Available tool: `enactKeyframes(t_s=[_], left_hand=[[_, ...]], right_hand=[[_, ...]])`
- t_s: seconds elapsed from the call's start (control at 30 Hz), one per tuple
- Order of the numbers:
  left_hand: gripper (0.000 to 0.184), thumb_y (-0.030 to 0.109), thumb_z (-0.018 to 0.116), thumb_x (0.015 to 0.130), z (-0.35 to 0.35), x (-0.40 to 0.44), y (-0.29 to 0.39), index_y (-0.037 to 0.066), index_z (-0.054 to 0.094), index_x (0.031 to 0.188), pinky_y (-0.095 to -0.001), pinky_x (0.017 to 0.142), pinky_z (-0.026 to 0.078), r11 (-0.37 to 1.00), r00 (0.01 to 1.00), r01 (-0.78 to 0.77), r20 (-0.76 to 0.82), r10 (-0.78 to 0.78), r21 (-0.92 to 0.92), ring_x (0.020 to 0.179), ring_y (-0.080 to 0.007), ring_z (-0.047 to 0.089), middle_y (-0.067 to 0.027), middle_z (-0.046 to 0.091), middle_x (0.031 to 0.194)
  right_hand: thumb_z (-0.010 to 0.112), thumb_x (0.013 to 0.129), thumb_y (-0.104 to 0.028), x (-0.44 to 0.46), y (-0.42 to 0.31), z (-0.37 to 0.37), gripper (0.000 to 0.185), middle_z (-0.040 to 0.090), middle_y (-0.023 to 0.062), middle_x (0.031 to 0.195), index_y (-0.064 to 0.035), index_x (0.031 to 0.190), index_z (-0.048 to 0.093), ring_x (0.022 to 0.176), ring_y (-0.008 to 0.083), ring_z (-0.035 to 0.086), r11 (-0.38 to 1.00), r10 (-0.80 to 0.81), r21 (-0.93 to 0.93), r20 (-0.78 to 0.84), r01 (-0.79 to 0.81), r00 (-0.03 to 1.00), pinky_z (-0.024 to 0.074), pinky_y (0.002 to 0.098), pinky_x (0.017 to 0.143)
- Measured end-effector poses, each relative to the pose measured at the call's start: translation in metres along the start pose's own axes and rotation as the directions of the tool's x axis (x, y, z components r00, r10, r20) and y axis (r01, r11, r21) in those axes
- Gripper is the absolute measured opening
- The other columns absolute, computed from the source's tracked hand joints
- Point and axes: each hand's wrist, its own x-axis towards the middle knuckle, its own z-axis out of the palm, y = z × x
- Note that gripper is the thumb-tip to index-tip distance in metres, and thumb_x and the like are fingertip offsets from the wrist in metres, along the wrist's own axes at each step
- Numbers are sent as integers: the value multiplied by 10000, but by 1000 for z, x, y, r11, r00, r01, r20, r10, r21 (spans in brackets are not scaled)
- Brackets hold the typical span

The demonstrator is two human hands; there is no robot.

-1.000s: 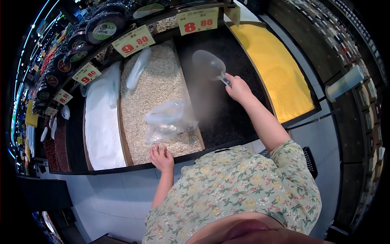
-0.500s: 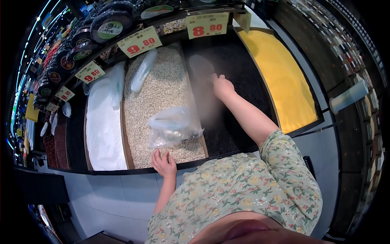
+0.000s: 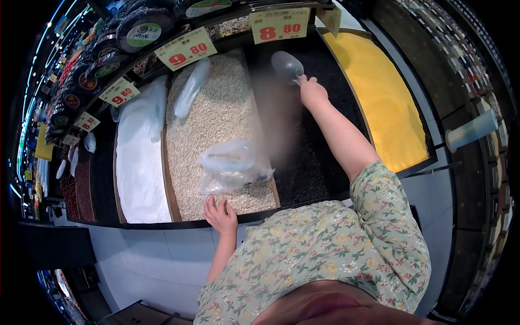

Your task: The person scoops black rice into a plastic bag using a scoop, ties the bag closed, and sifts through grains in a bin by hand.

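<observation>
My right hand (image 3: pixel 314 93) is closed around the handle of a clear plastic scoop (image 3: pixel 287 66) above the far part of a bin of black grain (image 3: pixel 325 124). The scoop's bowl points to the left. My left hand (image 3: pixel 221 215) is at the front edge of a bin of pale beige grain (image 3: pixel 216 86), fingers apart and holding nothing. Just beyond its fingertips lies a crumpled clear plastic bag (image 3: pixel 227 170) with an oval, translucent rim; whether they touch I cannot tell. A blurred brownish smear hides part of the black grain.
Another wrapped clear item (image 3: pixel 193 88) lies on the beige grain. White powdery goods (image 3: pixel 142 179) fill a bin to the left, yellow grain (image 3: pixel 376 103) one to the right. Price signs (image 3: pixel 279 25) and wrapped round packages (image 3: pixel 143 33) line the back. A translucent tube (image 3: pixel 472 130) stands out at right.
My right hand and the scoop have moved up and to the right, farther over the black grain. The scoop now shows more clearly. My left hand and the bag are nearly where they were.
</observation>
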Motion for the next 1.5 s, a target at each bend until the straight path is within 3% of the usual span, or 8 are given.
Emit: enactKeyframes(t_s=[0.27,0.3,0.4,0.43,0.77,0.83,0.93,1.5], left_hand=[[252,195,593,751,1,-2,1,144,652,990,-535,1029,243,999,1000,24,2,-24,23,1268,-378,354,-122,457,1334],[252,195,593,751,1,-2,1,144,652,990,-535,1029,243,999,1000,30,2,-30,22,1268,-378,354,-122,457,1334],[260,194,593,749,1,-1,0,148,650,998,-535,1034,235,999,999,43,13,-43,11,1275,-369,348,-111,453,1338],[259,193,598,752,0,1,1,141,651,999,-528,1028,246,999,1000,26,8,-26,21,1268,-373,355,-116,459,1332],[267,212,602,761,0,-1,-1,163,648,1019,-517,1025,260,998,1000,6,29,-8,58,1266,-371,358,-109,461,1336],[269,212,602,763,-1,0,-1,166,648,1024,-515,1029,257,999,999,2,34,-4,37,1267,-372,357,-110,460,1337],[267,211,602,767,1,-1,-3,168,649,1027,-511,1034,254,999,999,-10,33,9,33,1267,-374,356,-111,460,1337],[257,231,583,774,4,-1,-7,175,670,1010,-500,1039,255,997,998,-24,63,20,67,1281,-370,348,-107,472,1327]], right_hand=[[469,850,-88,24,30,-4,373,628,209,1009,-59,1215,537,975,309,627,982,125,149,-36,-118,991,506,414,841],[476,841,-102,32,40,8,390,659,184,905,-93,1222,555,844,272,662,985,105,152,-109,-88,988,530,389,752],[544,839,-170,19,43,-19,434,637,119,770,-177,1273,522,557,224,620,831,209,479,202,-282,957,508,343,500],[554,820,-160,8,44,-28,294,641,133,730,-110,1103,614,561,237,636,758,234,570,216,-317,948,511,352,493],[589,835,-200,-91,88,-43,495,628,86,743,-186,1321,501,527,166,590,746,207,621,127,-240,970,483,309,481],[608,815,-174,-127,95,-38,522,646,113,829,-154,1324,495,627,201,621,714,149,676,109,-183,983,503,327,588],[629,799,-163,-182,106,-10,512,599,162,940,-114,1295,510,885,302,602,865,-63,478,-195,151,979,472,389,780],[580,837,-183,-263,45,33,495,525,156,952,-106,1312,462,715,332,618,953,-220,214,-3,215,976,531,413,636]])
